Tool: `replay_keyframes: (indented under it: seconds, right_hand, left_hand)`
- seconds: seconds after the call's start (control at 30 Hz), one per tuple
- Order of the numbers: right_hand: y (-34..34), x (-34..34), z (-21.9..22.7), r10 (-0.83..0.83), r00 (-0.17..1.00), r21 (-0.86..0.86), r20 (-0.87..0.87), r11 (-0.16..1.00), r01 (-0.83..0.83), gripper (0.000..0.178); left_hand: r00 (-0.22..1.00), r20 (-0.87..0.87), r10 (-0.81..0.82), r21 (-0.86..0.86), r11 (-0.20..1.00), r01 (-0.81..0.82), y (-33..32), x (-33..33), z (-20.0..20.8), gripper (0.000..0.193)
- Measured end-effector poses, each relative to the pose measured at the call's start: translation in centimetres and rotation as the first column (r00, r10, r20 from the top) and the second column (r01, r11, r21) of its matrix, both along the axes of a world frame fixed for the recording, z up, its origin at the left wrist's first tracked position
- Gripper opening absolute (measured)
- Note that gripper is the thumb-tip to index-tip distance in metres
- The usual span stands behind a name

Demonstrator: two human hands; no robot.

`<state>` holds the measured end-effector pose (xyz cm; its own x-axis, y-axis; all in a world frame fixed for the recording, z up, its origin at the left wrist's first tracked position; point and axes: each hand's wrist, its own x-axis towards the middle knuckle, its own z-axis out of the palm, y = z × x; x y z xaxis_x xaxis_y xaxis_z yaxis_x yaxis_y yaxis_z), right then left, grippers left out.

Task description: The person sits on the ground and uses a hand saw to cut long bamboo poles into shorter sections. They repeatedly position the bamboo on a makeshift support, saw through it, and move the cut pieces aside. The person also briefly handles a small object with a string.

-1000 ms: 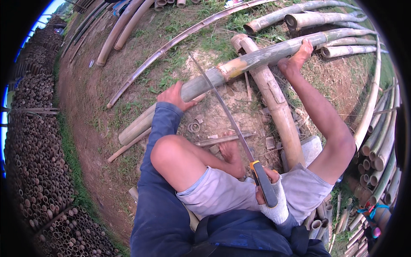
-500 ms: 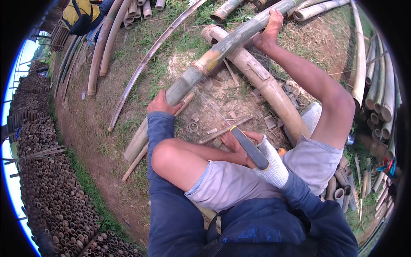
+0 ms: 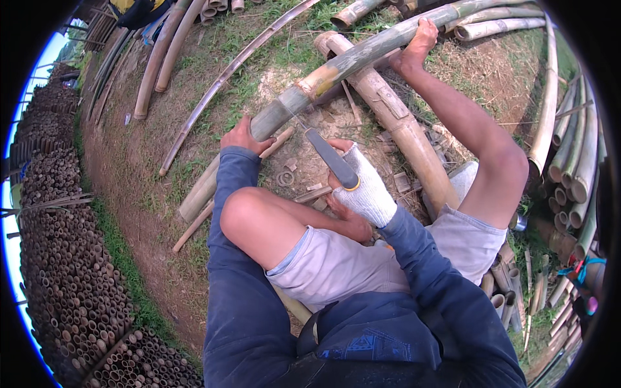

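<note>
A thick green bamboo pole runs from the middle of the view to the far right, resting across a thick tan bamboo log. My left hand is wrapped over the pole's near end. In my right hand, which wears a white fingerless glove, is the dark grey handle of a hand saw. Its thin blade reaches up to the pole, a little to the right of my left hand. My bare foot presses on the pole farther along.
A split bamboo strip lies on the grass beyond my left hand. Stacked cut bamboo fills the left side. More poles lie at the right. Offcuts and a bamboo ring litter the ground below the pole.
My right hand has pushed the saw up and left toward the pole, so less of the blade shows between handle and pole. My left hand keeps its hold.
</note>
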<state>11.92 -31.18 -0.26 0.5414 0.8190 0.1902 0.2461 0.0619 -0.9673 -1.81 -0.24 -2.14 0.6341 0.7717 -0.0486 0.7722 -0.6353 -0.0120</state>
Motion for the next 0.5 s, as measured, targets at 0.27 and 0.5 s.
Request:
replay_keyframes:
  seconds: [0.27, 0.5]
  right_hand:
    - [-16.8, -3.2, 7.7, 0.062, 0.996, -0.287, 0.059, 0.957, -0.043, 0.065]
    - [5.3, 0.8, -1.4, 0.080, 0.996, 0.025, 0.045, 0.996, -0.081, 0.058]
  left_hand:
    - [0.997, 0.070, 0.014, -0.060, 0.998, -0.010, -0.1, -0.3, -0.4, 0.087]
    - [0.997, 0.068, 0.025, -0.079, 0.997, -0.019, -0.1, -0.5, 0.1, 0.086]
